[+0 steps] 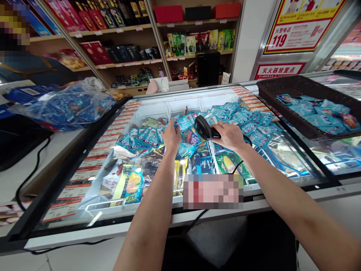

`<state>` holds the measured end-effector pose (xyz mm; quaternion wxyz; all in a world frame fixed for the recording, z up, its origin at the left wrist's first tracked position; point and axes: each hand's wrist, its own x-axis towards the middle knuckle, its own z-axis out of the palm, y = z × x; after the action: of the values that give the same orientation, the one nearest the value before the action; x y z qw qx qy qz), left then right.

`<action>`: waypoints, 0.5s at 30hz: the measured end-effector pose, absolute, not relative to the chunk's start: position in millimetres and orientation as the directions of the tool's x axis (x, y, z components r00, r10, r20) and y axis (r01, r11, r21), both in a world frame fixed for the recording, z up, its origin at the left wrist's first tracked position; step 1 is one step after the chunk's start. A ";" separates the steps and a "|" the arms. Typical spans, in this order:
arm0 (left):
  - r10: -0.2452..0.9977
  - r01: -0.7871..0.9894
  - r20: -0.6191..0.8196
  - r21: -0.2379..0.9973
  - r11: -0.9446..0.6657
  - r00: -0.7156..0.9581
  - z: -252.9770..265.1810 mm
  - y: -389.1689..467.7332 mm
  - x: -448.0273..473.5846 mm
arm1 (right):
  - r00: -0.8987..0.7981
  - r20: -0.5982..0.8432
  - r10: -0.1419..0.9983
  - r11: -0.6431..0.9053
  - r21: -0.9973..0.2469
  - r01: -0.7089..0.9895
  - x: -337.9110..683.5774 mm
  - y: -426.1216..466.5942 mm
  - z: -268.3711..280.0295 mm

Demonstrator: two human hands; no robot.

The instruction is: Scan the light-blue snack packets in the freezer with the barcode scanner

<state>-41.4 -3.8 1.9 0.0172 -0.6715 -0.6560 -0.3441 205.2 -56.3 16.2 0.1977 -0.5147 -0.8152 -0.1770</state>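
Note:
My right hand (229, 134) is wrapped round the handle of a black barcode scanner (202, 127), whose head points left and down. A thin black cable runs from it below my wrist. My left hand (171, 136) is just left of the scanner, its fingers closed on the edge of a light blue snack packet (185, 122). Many similar blue packets (258, 130) lie spread over the glass top (93, 188) of a chest freezer, on both sides of my hands. My left fingertips are partly hidden behind the hand.
A dark brown woven basket (284, 116) with several blue packets stands at the right. A clear plastic bag of blue packs (76, 103) sits at the left, beside black cables. Shelves with boxes and bottles (113, 15) line the back. Frozen goods (132, 182) show under the glass.

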 end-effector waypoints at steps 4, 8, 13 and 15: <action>0.861 0.887 0.500 0.432 -0.161 -0.087 -0.2 -2.8 -42.5 | -0.404 0.514 0.756 0.420 0.093 0.903 205.7 -55.8 15.6; 0.862 0.888 0.501 0.428 -0.167 -0.080 0.0 -2.7 -42.5 | -0.414 0.511 0.753 0.429 0.096 0.898 205.9 -55.8 15.5; 0.869 0.896 0.488 0.416 -0.153 -0.078 1.2 -3.6 -41.9 | -0.418 0.506 0.754 0.435 0.092 0.896 205.7 -55.6 15.2; 0.867 0.897 0.493 0.413 -0.157 -0.075 1.5 -3.9 -41.7 | -0.418 0.505 0.755 0.434 0.093 0.896 205.4 -55.8 15.5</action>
<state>-41.7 -3.9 1.5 0.0222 -0.6798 -0.6487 -0.3414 205.4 -55.8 15.5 0.1987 -0.5013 -0.8232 -0.1777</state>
